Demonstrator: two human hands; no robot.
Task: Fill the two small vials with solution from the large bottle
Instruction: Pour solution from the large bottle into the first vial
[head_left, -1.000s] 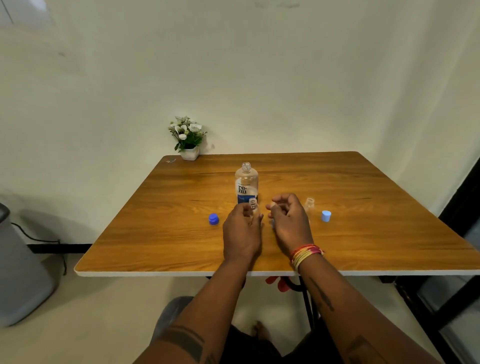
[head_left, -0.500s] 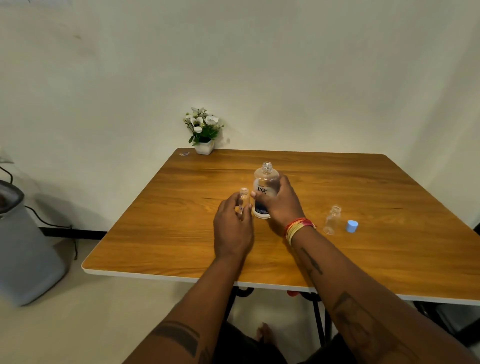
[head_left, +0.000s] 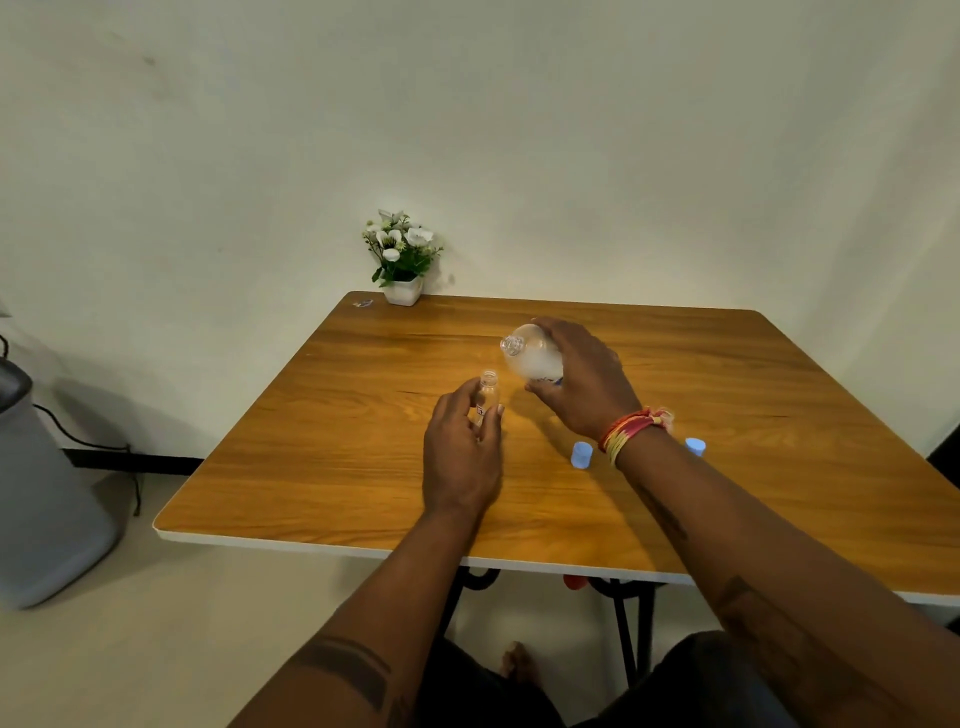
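My right hand (head_left: 582, 382) grips the large clear bottle (head_left: 531, 356) and holds it lifted and tilted, its open neck pointing left toward the vial. My left hand (head_left: 460, 452) holds a small clear vial (head_left: 488, 392) upright, mouth open, on or just above the wooden table (head_left: 363, 441). The bottle's neck is a little right of and above the vial's mouth, apart from it. Two light blue caps (head_left: 582, 455) (head_left: 695, 446) lie on the table on either side of my right wrist. The second vial is hidden from view.
A small white pot of white flowers (head_left: 402, 260) stands at the table's far left corner. A grey bin (head_left: 47, 493) sits on the floor to the left, with a cable along the wall. My legs are under the table's near edge.
My right hand has lifted the large bottle off the table and tipped it leftward toward the vial. My left hand keeps holding the vial. The camera has shifted, hiding the second vial behind my right arm.
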